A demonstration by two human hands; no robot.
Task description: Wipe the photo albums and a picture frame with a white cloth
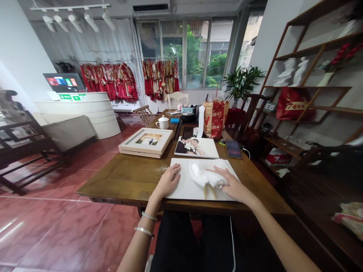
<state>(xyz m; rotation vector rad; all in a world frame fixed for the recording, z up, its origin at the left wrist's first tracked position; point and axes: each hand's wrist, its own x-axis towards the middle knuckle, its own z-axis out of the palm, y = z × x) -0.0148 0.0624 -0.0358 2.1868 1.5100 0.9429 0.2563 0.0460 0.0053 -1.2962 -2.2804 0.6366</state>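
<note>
A white rectangular panel lies flat at the near edge of the wooden table. My left hand rests open on the panel's left edge, fingers stretched forward. On the right half of the panel sits a bunched white cloth, slightly blurred, with two yellowish strips sticking out toward me. My right hand is closed over the cloth's right side, pressing it against the panel. Just beyond lies a photo panel of a couple in wedding clothes.
A pale framed picture lies at the left on the wooden table. Behind stand a white lidded cup, a blue box and a red-and-tan paper bag. A dark phone lies at right, beside wooden shelves.
</note>
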